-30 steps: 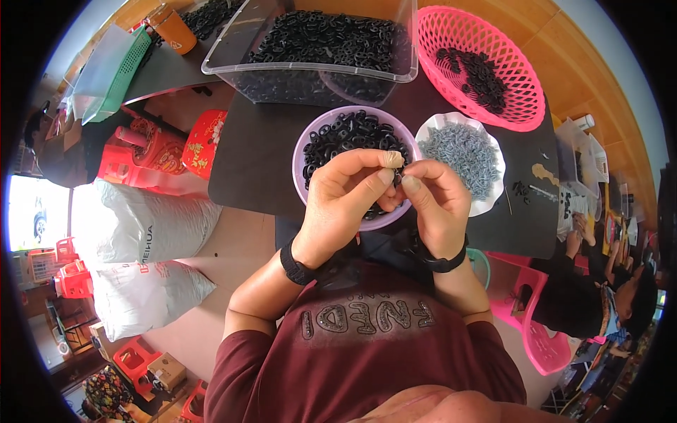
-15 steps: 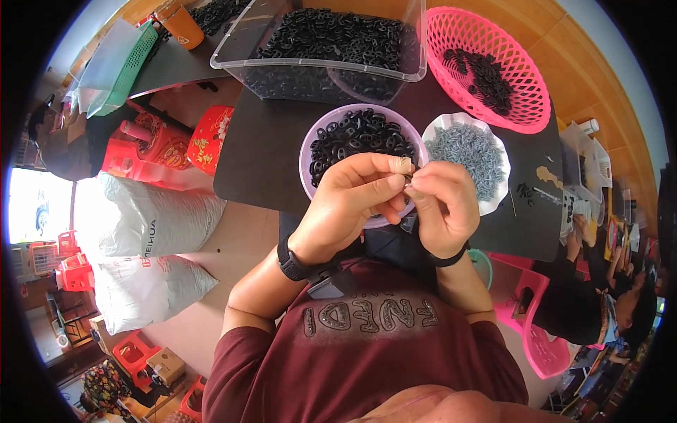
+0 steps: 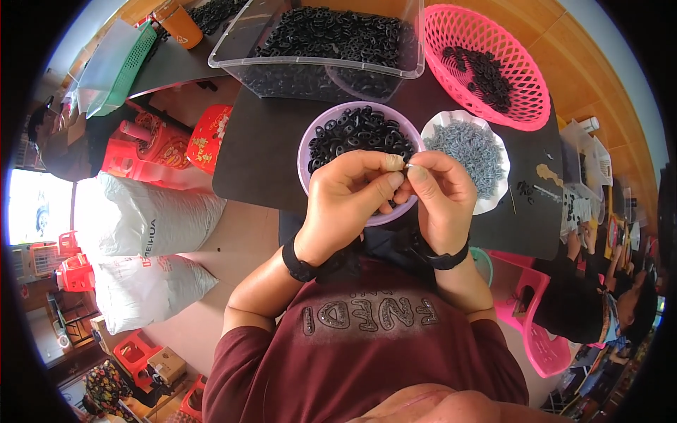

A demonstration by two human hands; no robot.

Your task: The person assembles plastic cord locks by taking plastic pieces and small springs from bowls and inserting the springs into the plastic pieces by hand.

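Over the purple bowl [image 3: 305, 173], my left hand [image 3: 345, 197] and my right hand [image 3: 446, 201] meet with their fingertips almost touching. A tiny pale piece [image 3: 410, 166] shows at the pinched thumb and forefinger of my right hand. My left thumb and forefinger are pressed together too; what lies between them is mostly hidden. Black oval rings with holes [image 3: 360, 130] fill the purple bowl. Beside it on the right, a white wavy-rimmed dish [image 3: 502, 180] holds a heap of small grey-blue slender pieces [image 3: 469, 155].
A transparent bin [image 3: 247, 74] of black pieces stands behind the bowl. At the back right is a pink lattice basket [image 3: 529, 84] with more black pieces. Loose bits [image 3: 525, 189] lie on the dark table [image 3: 257, 155]. White sacks [image 3: 159, 218] stand left; a person [image 3: 585, 299] sits right.
Both hands have shifted slightly, and the right fingertips have turned so the pale piece shows between the hands. The containers stay where they were.
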